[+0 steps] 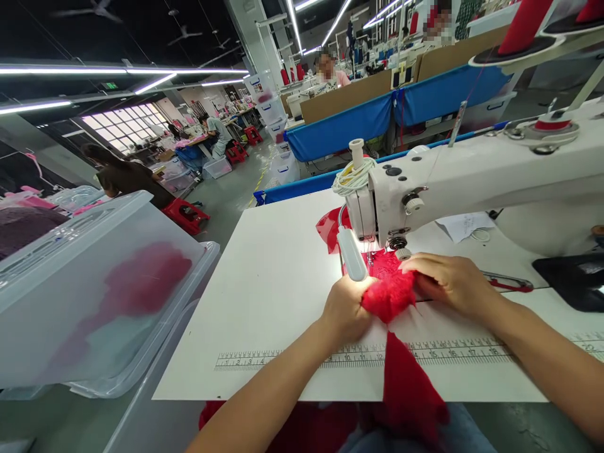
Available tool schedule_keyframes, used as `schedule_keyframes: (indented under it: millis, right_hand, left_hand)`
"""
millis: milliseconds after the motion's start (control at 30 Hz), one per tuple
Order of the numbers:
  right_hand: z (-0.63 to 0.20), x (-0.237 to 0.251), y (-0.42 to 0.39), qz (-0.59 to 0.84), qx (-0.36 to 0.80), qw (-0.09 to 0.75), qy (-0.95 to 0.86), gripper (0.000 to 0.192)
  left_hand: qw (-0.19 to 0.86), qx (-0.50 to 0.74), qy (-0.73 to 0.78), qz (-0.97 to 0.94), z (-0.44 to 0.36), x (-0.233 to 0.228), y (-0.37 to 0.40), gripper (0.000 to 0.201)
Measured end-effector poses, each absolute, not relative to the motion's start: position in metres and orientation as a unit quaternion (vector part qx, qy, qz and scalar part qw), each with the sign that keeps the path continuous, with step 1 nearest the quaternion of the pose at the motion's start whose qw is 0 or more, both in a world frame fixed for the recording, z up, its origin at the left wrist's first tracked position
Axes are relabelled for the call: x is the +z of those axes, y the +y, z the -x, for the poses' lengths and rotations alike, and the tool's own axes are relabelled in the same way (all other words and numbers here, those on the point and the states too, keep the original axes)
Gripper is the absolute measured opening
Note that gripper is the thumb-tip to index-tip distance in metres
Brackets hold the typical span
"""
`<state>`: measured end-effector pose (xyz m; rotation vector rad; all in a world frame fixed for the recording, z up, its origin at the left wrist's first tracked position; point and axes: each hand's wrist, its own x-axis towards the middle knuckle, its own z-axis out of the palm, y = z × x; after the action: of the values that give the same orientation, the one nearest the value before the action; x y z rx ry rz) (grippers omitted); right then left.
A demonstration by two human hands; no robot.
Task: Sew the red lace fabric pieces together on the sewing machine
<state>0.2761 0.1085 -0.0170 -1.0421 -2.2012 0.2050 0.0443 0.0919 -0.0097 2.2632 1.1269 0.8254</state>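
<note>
Red lacy fabric [389, 297] lies bunched below the head of a white sewing machine [453, 176]. My left hand [348, 308] grips its left side, the fingers partly hidden behind the cloth. On the right side, my right hand [450, 283] pinches the same fabric between thumb and fingers. The far part of the cloth runs under the needle area, where a small lamp [352, 255] shines. A pointed red piece [408, 384] hangs from the bunch over the table's front edge onto my lap. Another red piece [330, 229] lies behind the lamp.
A printed ruler [292, 360] runs along the front of the white table [226, 296]. Thread snips [509, 282] and a black object [573, 280] lie at right. Clear plastic bins [94, 302] stand at left, with a seated person [127, 179] beyond. Red thread cones [523, 28] stand above right.
</note>
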Motion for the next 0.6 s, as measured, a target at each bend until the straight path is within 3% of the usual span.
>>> schedule_keyframes:
  millis: [100,333,467,533,600]
  right_hand:
    - [-0.27,-0.013,0.108,0.416,0.089,0.432,-0.795,0.028]
    - [-0.27,0.002,0.107,0.402,0.077,0.554,-0.725,0.03]
    - [-0.281,-0.006,0.111,0.345,0.118,0.429,-0.826,0.029]
    - [-0.284,-0.015,0.114,0.34,0.092,0.347,-0.869,0.039]
    - [-0.285,-0.024,0.115,0.356,0.056,0.302,-0.883,0.035]
  left_hand:
    - [0.304,0.313,0.42,-0.796,-0.043,-0.009,0.094,0.025]
    - [0.244,0.284,0.37,-0.85,-0.041,-0.008,0.095,0.021]
    - [0.127,0.262,0.321,-0.901,-0.038,-0.011,0.092,0.034]
    - [0.098,0.252,0.314,-0.91,-0.036,-0.015,0.092,0.038]
    - [0.063,0.234,0.301,-0.922,-0.035,-0.017,0.093,0.037]
